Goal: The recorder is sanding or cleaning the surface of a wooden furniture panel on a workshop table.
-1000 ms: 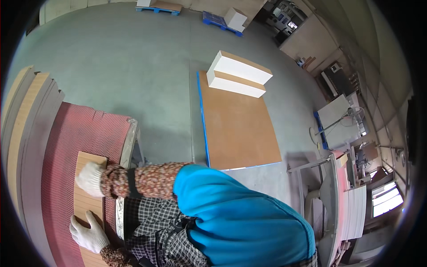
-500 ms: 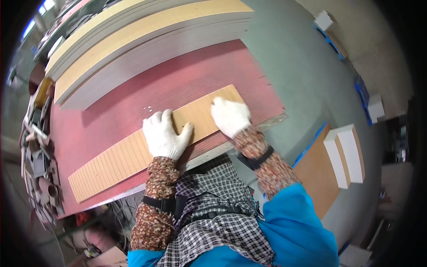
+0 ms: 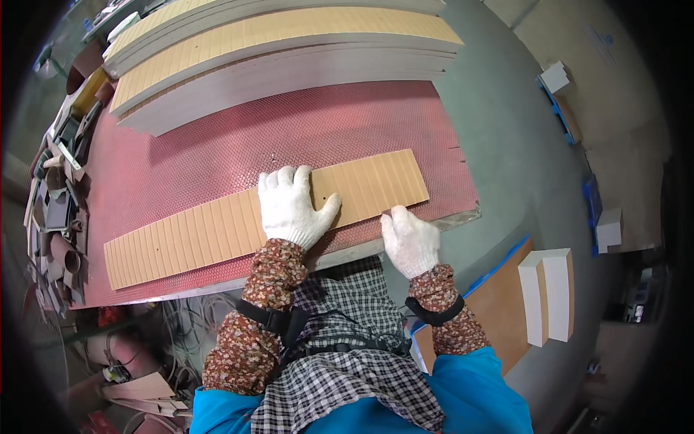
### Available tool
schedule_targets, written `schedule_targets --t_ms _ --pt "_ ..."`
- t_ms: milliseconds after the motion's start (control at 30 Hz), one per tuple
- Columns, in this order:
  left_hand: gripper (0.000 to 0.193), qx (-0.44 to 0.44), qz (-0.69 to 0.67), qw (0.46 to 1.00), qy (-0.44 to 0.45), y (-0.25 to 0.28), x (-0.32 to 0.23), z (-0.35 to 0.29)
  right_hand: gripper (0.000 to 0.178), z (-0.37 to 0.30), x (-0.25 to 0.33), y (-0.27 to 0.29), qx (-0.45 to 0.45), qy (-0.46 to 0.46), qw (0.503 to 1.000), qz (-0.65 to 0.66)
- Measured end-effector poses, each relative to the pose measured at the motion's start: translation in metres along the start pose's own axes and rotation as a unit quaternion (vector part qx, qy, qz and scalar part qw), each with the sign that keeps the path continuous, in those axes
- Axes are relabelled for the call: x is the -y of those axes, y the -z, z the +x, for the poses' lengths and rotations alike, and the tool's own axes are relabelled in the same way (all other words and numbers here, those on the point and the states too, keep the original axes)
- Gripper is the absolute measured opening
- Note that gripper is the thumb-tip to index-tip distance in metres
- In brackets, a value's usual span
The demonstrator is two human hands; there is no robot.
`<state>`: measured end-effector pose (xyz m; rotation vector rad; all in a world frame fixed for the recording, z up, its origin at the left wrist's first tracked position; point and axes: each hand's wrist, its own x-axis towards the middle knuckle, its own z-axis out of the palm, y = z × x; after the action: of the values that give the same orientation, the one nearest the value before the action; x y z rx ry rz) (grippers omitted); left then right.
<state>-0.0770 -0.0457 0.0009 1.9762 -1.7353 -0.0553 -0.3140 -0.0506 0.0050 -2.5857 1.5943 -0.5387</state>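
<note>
A long wood-coloured board [image 3: 195,235] with grooves across it lies flat on the red textured tabletop [image 3: 347,119], along the near edge. My left hand [image 3: 293,206], in a white knit glove, rests on its middle with the palm down, fingers stretched out and thumb apart. At the board's near edge, toward its right end, is my right hand [image 3: 410,242], gloved too. Its fingers are curled together, with the tips by that edge. Whatever they may hold is hidden.
Stacks of similar long boards [image 3: 289,32] stand along the table's far side. Offcuts and tubes [image 3: 65,210] crowd the left edge. To the right, white-sided pieces [image 3: 553,296] sit on a brown sheet [image 3: 499,311]. Cables [image 3: 191,318] hang below the table.
My right hand has come from over the board's right part toward me, to its near edge. My left hand stays pressed on the board. The whole view has turned slightly.
</note>
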Motion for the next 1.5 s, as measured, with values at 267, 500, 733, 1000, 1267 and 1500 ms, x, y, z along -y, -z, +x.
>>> schedule_targets --t_ms 267,500,733,1000,1267,1500 --pt "0.066 -0.017 -0.003 1.000 0.003 -0.004 0.001 -0.001 0.018 0.008 0.000 -0.006 0.014 0.015 1.000 -0.001" --pt "0.067 -0.003 -0.015 1.000 0.008 0.001 0.003 0.001 0.026 0.089 0.004 -0.025 0.085 0.017 0.995 -0.055" --pt "0.065 -0.027 -0.016 0.999 -0.006 0.000 0.004 -0.002 0.034 0.135 0.006 -0.035 0.127 0.001 0.987 -0.099" --pt "0.065 -0.030 -0.013 0.999 0.005 -0.003 0.007 -0.003 0.023 0.028 0.003 -0.007 0.072 0.019 0.997 -0.029" --pt "0.064 -0.021 -0.016 1.000 -0.002 -0.001 0.004 -0.001 0.028 0.097 0.002 -0.019 0.100 0.007 0.993 -0.066" --pt "0.065 -0.017 -0.013 1.000 0.003 -0.003 0.004 -0.003 0.035 0.138 0.001 -0.036 0.099 0.001 0.992 -0.072"
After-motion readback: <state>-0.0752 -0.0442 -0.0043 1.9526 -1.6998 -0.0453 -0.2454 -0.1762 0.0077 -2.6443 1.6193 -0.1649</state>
